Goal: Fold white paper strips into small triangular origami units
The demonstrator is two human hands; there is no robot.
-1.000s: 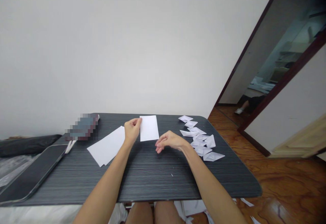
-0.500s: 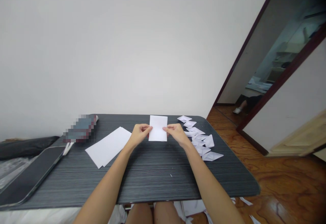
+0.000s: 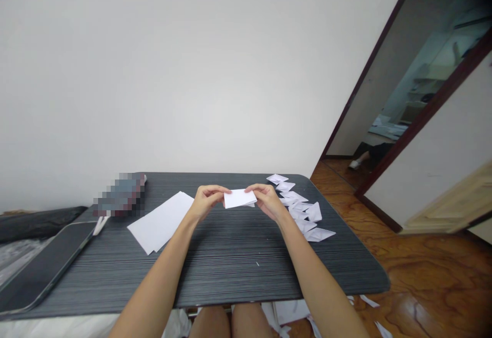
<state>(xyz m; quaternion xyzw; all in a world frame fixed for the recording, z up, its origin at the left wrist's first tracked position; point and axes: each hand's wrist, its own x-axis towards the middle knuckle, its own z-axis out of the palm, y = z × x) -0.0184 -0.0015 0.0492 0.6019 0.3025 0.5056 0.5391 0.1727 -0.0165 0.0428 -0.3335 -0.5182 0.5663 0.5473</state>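
Observation:
A small white sheet of paper (image 3: 239,198) is held just above the middle of the dark striped table (image 3: 230,261), folded over so it looks short and flat. My left hand (image 3: 206,202) pinches its left edge with fingers closed. My right hand (image 3: 268,200) pinches its right edge the same way. A stack of flat white sheets (image 3: 161,221) lies on the table to the left of my left hand. Several folded white paper shapes (image 3: 302,207) lie in a row to the right of my right hand.
A dark tablet or phone (image 3: 42,269) lies at the table's left edge, with a blurred object (image 3: 120,194) behind it. A white wall stands behind the table. Wooden floor (image 3: 423,276) and an open doorway (image 3: 407,86) are on the right; paper scraps lie under the table.
My right hand came up from the table and took the sheet's right edge. The upright sheet has been folded down, now looking half as tall.

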